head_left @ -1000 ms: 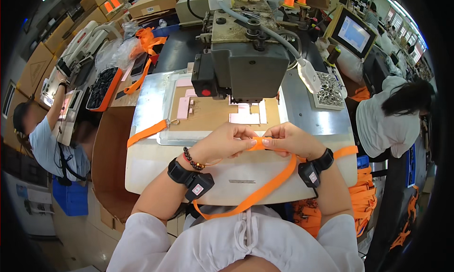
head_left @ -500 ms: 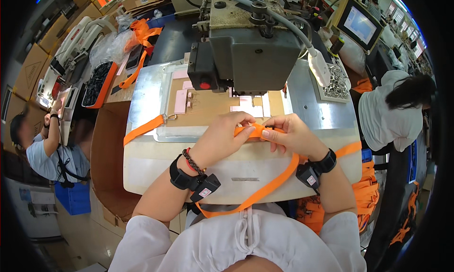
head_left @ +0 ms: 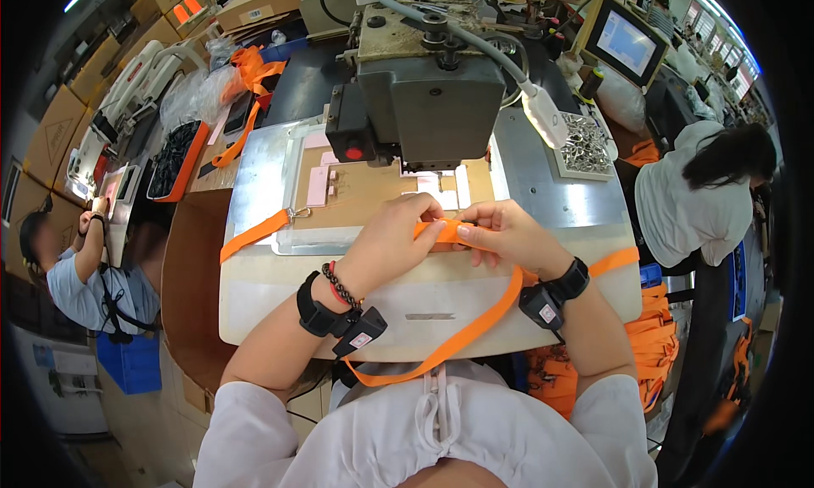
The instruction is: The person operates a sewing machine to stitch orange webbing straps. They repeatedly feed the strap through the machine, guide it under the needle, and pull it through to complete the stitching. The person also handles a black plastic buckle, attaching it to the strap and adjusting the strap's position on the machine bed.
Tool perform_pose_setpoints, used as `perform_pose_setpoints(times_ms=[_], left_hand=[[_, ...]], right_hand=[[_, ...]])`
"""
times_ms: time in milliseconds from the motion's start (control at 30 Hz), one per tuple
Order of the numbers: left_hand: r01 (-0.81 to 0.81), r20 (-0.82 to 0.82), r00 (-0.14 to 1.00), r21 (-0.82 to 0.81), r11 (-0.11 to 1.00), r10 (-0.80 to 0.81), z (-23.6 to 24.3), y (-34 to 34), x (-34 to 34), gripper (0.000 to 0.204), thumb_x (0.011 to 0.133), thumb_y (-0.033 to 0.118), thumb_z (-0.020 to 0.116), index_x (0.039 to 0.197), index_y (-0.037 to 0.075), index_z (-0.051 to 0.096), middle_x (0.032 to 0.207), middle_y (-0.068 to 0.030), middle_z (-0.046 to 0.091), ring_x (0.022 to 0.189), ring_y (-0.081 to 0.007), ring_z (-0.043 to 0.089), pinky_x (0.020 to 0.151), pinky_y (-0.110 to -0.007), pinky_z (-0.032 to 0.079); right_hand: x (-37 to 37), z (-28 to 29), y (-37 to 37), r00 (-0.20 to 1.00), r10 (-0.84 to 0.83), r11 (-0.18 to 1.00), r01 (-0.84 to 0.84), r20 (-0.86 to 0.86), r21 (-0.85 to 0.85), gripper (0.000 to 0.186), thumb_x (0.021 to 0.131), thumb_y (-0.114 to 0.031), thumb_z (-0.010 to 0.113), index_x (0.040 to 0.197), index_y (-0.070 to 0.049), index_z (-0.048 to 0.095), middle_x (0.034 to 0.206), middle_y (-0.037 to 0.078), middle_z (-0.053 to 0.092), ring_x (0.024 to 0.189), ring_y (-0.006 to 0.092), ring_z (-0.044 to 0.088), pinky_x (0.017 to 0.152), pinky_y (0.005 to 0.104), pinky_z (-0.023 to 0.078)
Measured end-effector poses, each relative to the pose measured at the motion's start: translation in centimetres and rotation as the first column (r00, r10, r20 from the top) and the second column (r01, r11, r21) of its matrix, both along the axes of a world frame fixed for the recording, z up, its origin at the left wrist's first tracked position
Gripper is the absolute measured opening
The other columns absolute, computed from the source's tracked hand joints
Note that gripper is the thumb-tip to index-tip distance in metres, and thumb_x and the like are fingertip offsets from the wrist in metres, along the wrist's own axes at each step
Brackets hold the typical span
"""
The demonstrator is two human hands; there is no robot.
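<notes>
My left hand (head_left: 400, 231) and my right hand (head_left: 512, 235) meet over the near edge of the sewing machine's work plate. Both pinch an orange webbing strap (head_left: 469, 342) between thumb and fingers. A small dark piece, perhaps a buckle, shows at the right fingers, mostly covered. From my hands the strap loops down toward my lap, and a stretch of orange webbing passes behind my right wrist to the table's right edge. To the left lies an orange strap end (head_left: 254, 235) with a metal snap hook (head_left: 298, 212) resting on the plate.
The dark sewing machine head (head_left: 441, 106) stands just beyond my hands. A tray of metal hooks (head_left: 583, 146) is at the right, a screen (head_left: 626, 40) behind it. An orange bin of black parts (head_left: 178, 160) stands left. Co-workers sit on both sides; orange straps (head_left: 649, 344) hang lower right.
My hands stay together on the strap, with the fingers shifted slightly and the webbing between them turned flatter. The whole view has shifted a little.
</notes>
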State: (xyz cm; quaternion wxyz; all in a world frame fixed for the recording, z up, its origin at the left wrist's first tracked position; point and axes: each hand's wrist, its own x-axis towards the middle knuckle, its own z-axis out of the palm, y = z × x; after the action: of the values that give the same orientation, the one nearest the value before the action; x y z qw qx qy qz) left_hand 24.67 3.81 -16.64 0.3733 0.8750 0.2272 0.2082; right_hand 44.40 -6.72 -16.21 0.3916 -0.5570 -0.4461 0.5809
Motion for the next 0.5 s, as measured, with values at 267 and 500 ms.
perform_pose_setpoints(times_ms=[267,500], left_hand=[[0.064,-0.062,0.996,-0.111,0.992,-0.072,1.7,0.4,0.1,0.019,0.095,0.016,0.062,0.103,-0.001,0.063,0.095,-0.0116,0.068,0.078,-0.0221,0.068,0.071,-0.031,0.053],[0.132,0.114,0.991,-0.851,0.509,-0.067,1.4,1.8,-0.6,0.034,0.104,0.025,0.05,0.121,-0.003,0.059,0.099,-0.0072,0.068,0.079,-0.0144,0.068,0.069,-0.025,0.054]], right_hand=[[0.1,0.1,-0.4,0.996,-0.072,0.994,0.076,-0.042,0.083,0.027,0.096,-0.019,0.066,0.114,0.001,0.065,0.09,0.005,0.07,0.065,0.0073,0.063,0.051,0.0196,0.046],[0.2,0.1,0.0,0.991,-0.132,0.982,0.13,0.005,0.136,0.027,0.097,-0.019,0.065,0.114,0.002,0.065,0.087,0.005,0.069,0.066,0.0075,0.062,0.053,0.0202,0.048]])
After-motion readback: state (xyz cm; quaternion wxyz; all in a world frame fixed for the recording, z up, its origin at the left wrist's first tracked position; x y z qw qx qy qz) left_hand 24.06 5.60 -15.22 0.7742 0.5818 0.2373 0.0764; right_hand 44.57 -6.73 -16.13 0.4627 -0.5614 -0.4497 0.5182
